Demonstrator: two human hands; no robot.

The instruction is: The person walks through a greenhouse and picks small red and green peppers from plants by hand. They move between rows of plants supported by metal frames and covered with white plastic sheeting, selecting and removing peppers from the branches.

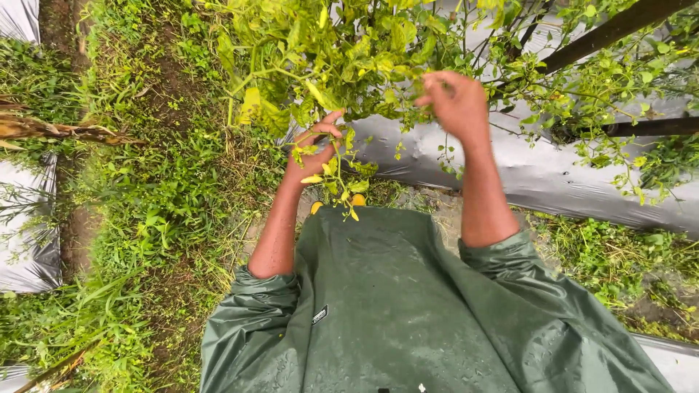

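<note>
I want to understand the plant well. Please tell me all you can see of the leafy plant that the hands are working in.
The leafy plant is a bush of thin green stems and many yellow-green leaves, some quite yellow. It fills the top of the view and hangs over the grey plastic sheet on the ground. The left hand closes on a small drooping sprig with pale leaves. The right hand reaches into the foliage higher up, blurred. I cannot make out any fruit.

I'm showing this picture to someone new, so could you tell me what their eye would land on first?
Two bare forearms rise from a wet green raincoat at the bottom. The left hand grips a leafy sprig at centre, and the right hand reaches into the yellow-green plant above. Silver plastic sheeting lies behind on the right.
</note>
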